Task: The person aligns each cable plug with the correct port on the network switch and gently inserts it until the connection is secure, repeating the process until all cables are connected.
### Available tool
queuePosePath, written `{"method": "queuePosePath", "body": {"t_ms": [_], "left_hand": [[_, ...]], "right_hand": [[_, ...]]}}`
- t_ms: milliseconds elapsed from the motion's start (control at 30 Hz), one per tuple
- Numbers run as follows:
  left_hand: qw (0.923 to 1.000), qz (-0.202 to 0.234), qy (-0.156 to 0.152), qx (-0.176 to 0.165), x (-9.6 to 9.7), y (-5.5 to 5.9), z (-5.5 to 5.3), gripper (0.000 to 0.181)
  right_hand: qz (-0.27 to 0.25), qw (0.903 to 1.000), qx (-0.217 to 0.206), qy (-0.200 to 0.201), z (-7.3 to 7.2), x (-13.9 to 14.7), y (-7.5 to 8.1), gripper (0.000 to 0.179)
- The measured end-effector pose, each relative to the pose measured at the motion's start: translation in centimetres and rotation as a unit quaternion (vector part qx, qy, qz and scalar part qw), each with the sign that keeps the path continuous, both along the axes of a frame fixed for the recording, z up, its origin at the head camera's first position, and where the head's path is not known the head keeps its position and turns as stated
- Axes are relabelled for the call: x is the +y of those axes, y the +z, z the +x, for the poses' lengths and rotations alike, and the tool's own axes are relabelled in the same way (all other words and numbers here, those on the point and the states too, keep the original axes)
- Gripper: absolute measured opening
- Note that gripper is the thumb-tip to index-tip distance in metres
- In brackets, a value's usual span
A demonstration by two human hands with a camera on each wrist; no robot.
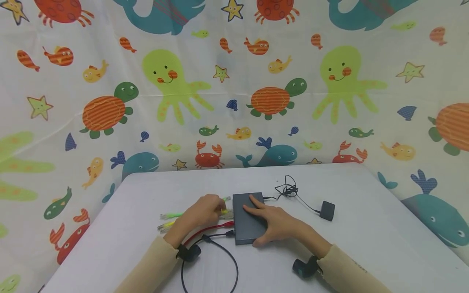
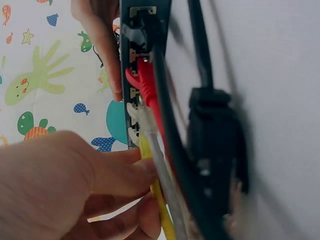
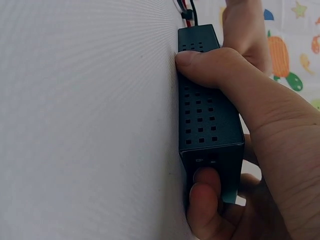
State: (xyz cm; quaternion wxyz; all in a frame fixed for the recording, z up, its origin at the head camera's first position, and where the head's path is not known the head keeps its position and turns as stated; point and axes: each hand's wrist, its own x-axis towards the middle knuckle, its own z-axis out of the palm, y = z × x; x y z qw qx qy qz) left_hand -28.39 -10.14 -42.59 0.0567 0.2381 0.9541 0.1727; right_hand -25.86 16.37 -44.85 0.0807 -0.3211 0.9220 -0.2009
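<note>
A dark grey network switch (image 1: pixel 249 230) lies flat on the white table. My right hand (image 1: pixel 275 221) grips it, with the thumb on its perforated near side (image 3: pixel 200 115) and fingers curled over the far end. At the port side my left hand (image 1: pixel 205 208) pinches a yellow network cable (image 2: pixel 161 205) close to its plug. The yellow plug is at the row of ports; whether it is fully seated is hidden. Beside it, a grey cable (image 2: pixel 163 167), a red cable (image 2: pixel 146 80) and a black cable's plug (image 2: pixel 142 32) sit in other ports.
A green cable (image 1: pixel 173 215) lies left, partly behind my left hand. The black cable (image 1: pixel 236 264) loops toward the table's near edge. A thin power cord (image 1: pixel 289 190) runs in a tangle from the switch to a black adapter (image 1: pixel 327 211). A patterned curtain (image 1: pixel 227 106) hangs behind.
</note>
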Motion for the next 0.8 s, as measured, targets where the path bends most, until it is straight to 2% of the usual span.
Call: {"method": "queuePosePath", "body": {"t_ms": [200, 400, 800], "left_hand": [[0.9992, -0.015, -0.010, 0.036, 0.01, -0.31, 0.13, 0.023], [0.9963, -0.035, -0.005, 0.078, 0.18, -0.64, 0.26, 0.021], [0.9981, -0.025, -0.001, 0.057, 0.29, -0.43, 0.21, 0.020]], "right_hand": [[0.002, 1.0000, 0.001, -0.003, 0.12, -0.13, 0.06, 0.102], [0.003, 1.0000, 0.002, -0.002, 0.18, -0.22, 0.11, 0.102], [0.004, 1.0000, -0.005, -0.007, 0.02, -0.11, -0.02, 0.103]]}}
